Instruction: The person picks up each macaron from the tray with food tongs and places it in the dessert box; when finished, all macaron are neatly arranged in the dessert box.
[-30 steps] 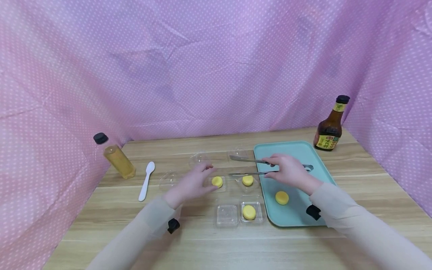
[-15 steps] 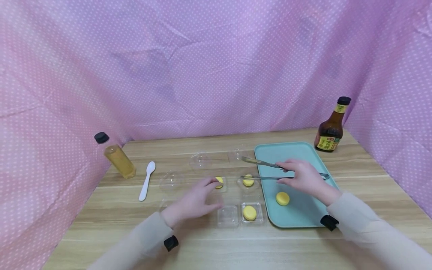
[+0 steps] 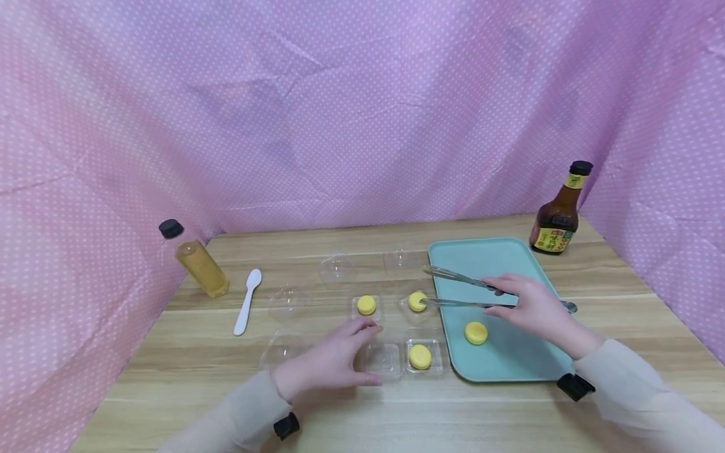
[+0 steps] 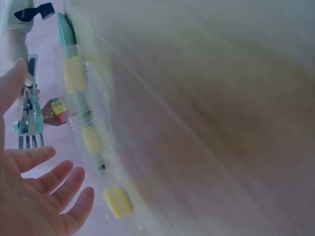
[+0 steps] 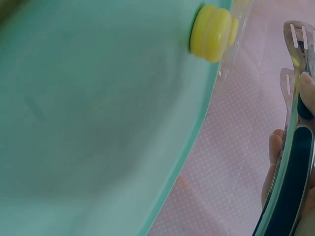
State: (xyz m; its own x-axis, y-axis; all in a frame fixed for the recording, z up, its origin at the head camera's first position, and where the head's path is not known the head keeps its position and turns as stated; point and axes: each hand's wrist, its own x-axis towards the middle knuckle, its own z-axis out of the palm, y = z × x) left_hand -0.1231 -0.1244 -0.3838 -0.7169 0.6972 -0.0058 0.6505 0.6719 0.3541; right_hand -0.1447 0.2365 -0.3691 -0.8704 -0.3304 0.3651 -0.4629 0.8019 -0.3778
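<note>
Clearly, the right hand (image 3: 537, 308) grips the tongs (image 3: 460, 278), thumb and fingers on opposite arms, which stand spread; their long axis lies crosswise over the tray (image 3: 481, 251), slotted heads pointing left past its rim. They are shiny steel with dark handles; the tray is smooth teal, bearing one round yellow macaron (image 3: 476, 333). Fingers parted, the left hand (image 3: 334, 362) grips nothing, beside a clear square plastic box (image 3: 385, 360) on the streaky wooden table (image 3: 362, 418)

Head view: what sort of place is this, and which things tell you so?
Probably a staged tabletop set, perhaps for demonstrations: a pink dotted cloth hangs like a backdrop behind the wooden table, where yellow macaron-like sweets sit in clear containers.
</note>
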